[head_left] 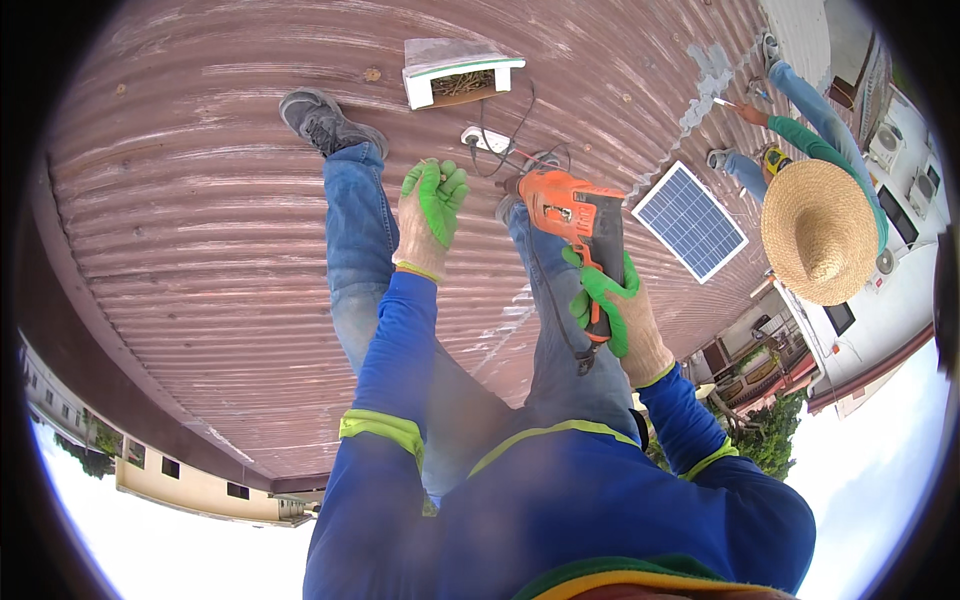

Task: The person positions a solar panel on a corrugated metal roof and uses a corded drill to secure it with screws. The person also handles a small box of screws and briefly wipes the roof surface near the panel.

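My right hand (620, 310), in a green-palmed glove, grips the rear handle of an orange and black power drill (570, 205) held over my right leg, its cord hanging down. My left hand (432, 205), gloved the same way, is raised left of the drill with curled fingers; something tiny may be at its fingertips, too small to name. Beyond both hands a white power strip (483, 140) with dark cables lies on the brown corrugated roof (200, 250), below a white box (460, 70) holding dry brownish material.
A solar panel (688, 220) lies to the right. A co-worker in a straw hat (815, 230) works beside it, one hand (750, 113) on a thin tool at a grey sealant streak (700, 105). The roof's edge (110, 370) curves along the lower left, with buildings beyond.
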{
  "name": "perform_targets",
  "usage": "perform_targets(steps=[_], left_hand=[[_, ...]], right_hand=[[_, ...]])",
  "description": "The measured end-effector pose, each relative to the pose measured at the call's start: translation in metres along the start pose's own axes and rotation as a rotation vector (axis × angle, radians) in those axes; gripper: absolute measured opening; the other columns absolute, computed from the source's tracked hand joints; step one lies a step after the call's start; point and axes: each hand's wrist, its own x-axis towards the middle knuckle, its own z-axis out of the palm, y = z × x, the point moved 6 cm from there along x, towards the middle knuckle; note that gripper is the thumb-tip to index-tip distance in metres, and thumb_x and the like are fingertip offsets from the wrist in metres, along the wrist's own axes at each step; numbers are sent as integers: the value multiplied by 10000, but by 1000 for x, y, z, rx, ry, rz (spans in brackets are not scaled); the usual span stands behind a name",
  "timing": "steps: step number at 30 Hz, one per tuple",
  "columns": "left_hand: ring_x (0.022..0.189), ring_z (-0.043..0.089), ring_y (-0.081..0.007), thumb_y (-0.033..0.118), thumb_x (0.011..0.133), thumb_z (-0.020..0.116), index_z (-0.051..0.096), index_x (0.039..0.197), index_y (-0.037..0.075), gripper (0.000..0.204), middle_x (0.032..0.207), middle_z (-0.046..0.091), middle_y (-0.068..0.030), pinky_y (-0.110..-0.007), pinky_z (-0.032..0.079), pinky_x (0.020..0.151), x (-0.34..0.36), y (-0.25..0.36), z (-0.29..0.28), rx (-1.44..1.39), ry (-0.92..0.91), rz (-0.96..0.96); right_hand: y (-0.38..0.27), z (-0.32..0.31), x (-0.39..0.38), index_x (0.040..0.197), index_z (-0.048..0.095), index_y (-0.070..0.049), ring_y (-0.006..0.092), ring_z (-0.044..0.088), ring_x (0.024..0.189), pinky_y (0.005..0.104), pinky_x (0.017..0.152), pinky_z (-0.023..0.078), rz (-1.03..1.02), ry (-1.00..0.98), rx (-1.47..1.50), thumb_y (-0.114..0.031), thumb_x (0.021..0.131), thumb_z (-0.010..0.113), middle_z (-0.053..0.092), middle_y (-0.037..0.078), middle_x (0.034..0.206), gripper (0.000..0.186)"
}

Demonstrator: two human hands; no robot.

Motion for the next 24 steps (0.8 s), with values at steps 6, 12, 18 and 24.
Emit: perform_targets(steps=[6,12,18,24], left_hand=[[1139,699,-302,165,1080,603,597,1249,51,204,1160,698,-89,-452,610,979,2,10,0,-58,22,70],[1148,680,-317,203,1093,572,557,1237,30,225,1197,671,-115,-473,571,1017,7,19,0,-160,-32,83],[1121,687,-277,168,1096,544,602,1201,41,173,1211,686,-106,-411,580,941,12,20,3,-252,-74,68],[1060,707,-256,158,1091,552,620,1190,43,167,1149,710,-102,-384,588,895,11,30,5,-248,-94,83]], right_hand=[[-26,10,-43,1457,512,-26,208,754,928,275,557,580,8,-61,-314,-88,940,716,689,178,1310,560],[-29,33,-27,1443,533,-13,171,715,867,260,563,553,-31,-111,-219,-25,921,699,713,162,1223,548],[-19,32,-21,1413,560,-8,141,686,803,263,591,548,-41,-172,-189,3,903,699,737,148,1160,529],[-17,30,-18,1396,585,-17,108,668,785,259,641,546,-71,-234,-301,-20,897,721,748,115,1143,517]])
